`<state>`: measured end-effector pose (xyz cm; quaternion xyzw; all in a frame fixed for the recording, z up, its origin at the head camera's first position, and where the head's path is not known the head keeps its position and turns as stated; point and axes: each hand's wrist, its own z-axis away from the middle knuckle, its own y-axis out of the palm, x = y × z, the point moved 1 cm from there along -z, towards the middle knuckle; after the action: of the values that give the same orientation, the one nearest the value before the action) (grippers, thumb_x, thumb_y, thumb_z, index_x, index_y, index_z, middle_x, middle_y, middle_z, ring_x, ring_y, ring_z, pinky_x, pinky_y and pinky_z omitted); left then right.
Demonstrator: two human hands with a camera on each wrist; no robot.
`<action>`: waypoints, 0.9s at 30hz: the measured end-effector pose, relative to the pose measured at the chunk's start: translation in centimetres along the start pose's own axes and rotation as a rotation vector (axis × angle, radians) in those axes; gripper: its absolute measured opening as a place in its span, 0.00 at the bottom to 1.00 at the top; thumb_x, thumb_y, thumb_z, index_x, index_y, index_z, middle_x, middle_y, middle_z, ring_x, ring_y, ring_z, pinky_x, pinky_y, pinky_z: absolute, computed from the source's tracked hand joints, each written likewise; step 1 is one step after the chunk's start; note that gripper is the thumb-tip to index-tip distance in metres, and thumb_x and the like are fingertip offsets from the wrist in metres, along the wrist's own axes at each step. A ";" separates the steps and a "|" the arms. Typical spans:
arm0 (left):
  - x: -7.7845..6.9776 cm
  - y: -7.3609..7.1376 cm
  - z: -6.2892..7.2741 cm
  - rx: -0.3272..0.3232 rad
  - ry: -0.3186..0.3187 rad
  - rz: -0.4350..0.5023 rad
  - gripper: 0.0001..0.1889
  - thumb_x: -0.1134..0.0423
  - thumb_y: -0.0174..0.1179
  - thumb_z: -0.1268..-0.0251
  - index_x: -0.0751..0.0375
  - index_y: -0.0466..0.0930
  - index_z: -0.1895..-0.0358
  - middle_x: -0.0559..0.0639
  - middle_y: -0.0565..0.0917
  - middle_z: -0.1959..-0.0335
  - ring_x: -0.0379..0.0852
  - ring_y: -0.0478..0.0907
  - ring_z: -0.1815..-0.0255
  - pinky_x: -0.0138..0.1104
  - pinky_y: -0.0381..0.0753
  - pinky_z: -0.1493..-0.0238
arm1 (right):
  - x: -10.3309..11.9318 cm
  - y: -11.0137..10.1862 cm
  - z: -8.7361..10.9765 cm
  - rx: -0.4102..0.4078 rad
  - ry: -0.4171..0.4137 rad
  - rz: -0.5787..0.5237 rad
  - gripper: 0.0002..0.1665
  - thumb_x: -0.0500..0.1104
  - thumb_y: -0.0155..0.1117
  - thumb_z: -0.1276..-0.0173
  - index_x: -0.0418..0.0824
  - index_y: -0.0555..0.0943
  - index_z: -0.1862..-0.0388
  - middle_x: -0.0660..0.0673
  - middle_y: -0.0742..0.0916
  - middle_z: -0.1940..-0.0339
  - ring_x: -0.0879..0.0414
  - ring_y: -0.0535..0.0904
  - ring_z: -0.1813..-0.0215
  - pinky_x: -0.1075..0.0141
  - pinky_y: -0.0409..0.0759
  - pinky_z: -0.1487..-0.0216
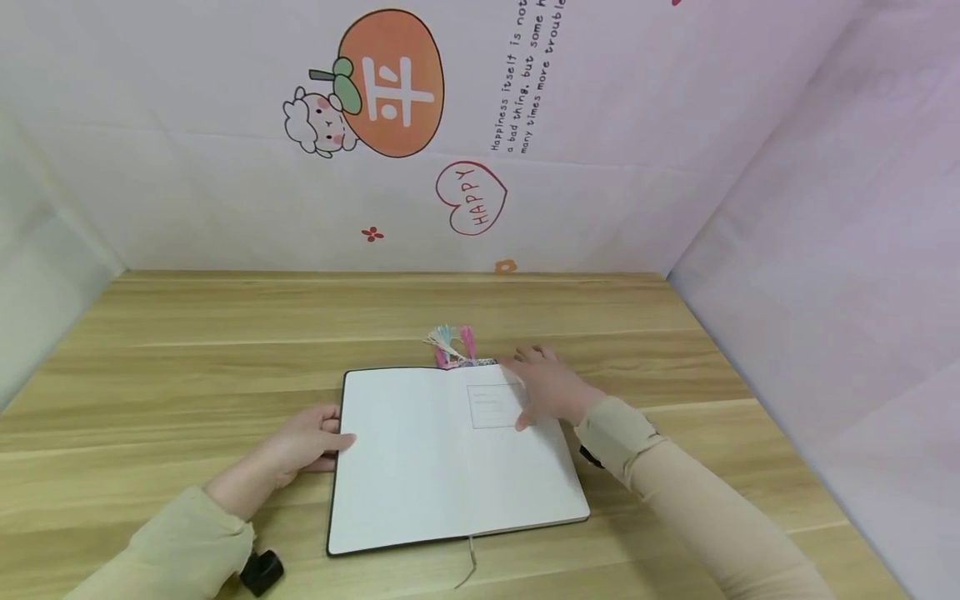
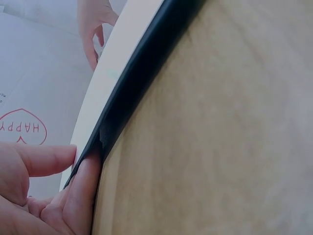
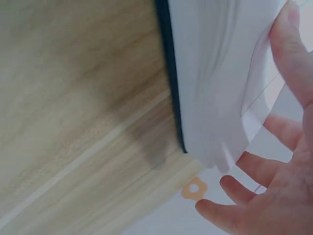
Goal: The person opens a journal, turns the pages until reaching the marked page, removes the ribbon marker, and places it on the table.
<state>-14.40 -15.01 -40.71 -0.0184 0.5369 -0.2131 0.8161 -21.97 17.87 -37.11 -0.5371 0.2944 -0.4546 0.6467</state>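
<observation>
An open notebook [image 1: 405, 458] with a dark cover and white pages lies on the table. My left hand [image 1: 307, 442] pinches its left edge, the thumb on the page and the fingers beneath the cover [image 2: 132, 73]. Over the upper right corner of the right page is my right hand [image 1: 551, 387]. Its thumb [image 3: 288, 44] touches the page beside a printed box [image 1: 491, 408], and its other fingers spread past the page edge. Near its index finger, patterned bookmarks [image 1: 476, 362] with pink, white and blue tassels [image 1: 446, 335] stick out from the notebook's top; their lower parts are hidden.
A thin ribbon [image 1: 472, 562] hangs from the notebook's bottom edge onto the wooden table [image 1: 225, 333]. Printed white sheeting [image 1: 225, 192] rises behind the table, and pale sheeting [image 1: 840, 275] stands along the right side.
</observation>
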 end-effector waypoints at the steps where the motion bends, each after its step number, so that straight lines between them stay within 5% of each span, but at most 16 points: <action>1: 0.0 0.0 0.0 -0.003 0.000 -0.002 0.28 0.69 0.55 0.34 0.78 0.56 0.35 0.71 0.72 0.40 0.38 0.79 0.62 0.33 0.83 0.63 | 0.1 0.0 0.1 -0.015 -0.006 0.016 0.62 0.53 0.81 0.60 0.43 0.59 0.26 0.34 0.63 0.28 0.32 0.52 0.28 0.40 0.54 0.30; 8: -0.1 0.1 -0.1 -0.010 -0.003 -0.012 0.30 0.68 0.55 0.33 0.78 0.55 0.34 0.73 0.68 0.37 0.40 0.78 0.59 0.34 0.83 0.62 | 1.7 -0.1 1.4 -0.105 -0.044 0.109 0.55 0.46 0.80 0.57 0.35 0.64 0.31 0.37 0.72 0.33 0.37 0.59 0.30 0.44 0.58 0.30; 12: -0.2 0.2 0.0 -0.007 0.001 -0.011 0.30 0.69 0.55 0.33 0.78 0.55 0.34 0.73 0.68 0.37 0.40 0.79 0.59 0.34 0.83 0.61 | 2.3 -0.3 2.4 -0.149 -0.071 0.112 0.45 0.43 0.78 0.54 0.35 0.70 0.36 0.38 0.79 0.42 0.40 0.72 0.39 0.50 0.71 0.38; 17: -0.3 0.1 0.0 -0.005 0.010 -0.014 0.30 0.68 0.55 0.33 0.78 0.55 0.34 0.73 0.68 0.37 0.40 0.79 0.58 0.34 0.83 0.61 | 2.0 -0.3 3.7 -0.196 -0.110 0.054 0.38 0.36 0.76 0.51 0.38 0.74 0.39 0.39 0.83 0.49 0.43 0.79 0.48 0.53 0.80 0.52; 27: -0.1 0.0 0.2 -0.004 0.016 -0.012 0.25 0.69 0.55 0.33 0.77 0.60 0.37 0.67 0.76 0.44 0.38 0.79 0.63 0.34 0.83 0.63 | 1.5 -0.5 6.3 -0.181 -0.155 -0.162 0.41 0.20 0.61 0.46 0.43 0.71 0.34 0.39 0.81 0.44 0.42 0.76 0.42 0.53 0.78 0.47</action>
<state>-14.27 -15.04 -40.54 -0.0217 0.5435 -0.2172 0.8105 -16.01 19.17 -34.84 -0.6487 0.2391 -0.4340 0.5777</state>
